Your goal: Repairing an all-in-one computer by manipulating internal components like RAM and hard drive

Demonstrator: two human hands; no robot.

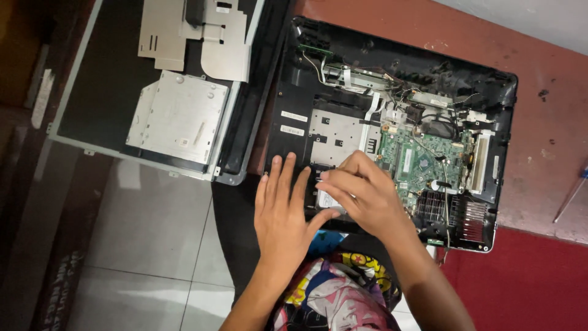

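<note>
An opened black laptop base [294, 98] lies in front of me with its green circuit board [422, 156], loose wires and a metal plate [337, 135] exposed. My left hand [285, 211] lies flat on the near left edge of the base, fingers spread and pointing away from me. My right hand [361, 193] rests beside it over the near middle of the base, its fingertips pressing on a small silver part [327, 199] mostly hidden under the fingers. Whether the right hand grips that part I cannot tell.
A detached screen panel [92, 92] lies to the left with a silver optical drive [177, 116] and bent metal shields [196, 37] on it. A screwdriver [572, 193] lies at the far right on the reddish surface [539, 122]. Grey floor tiles [153, 245] show below left.
</note>
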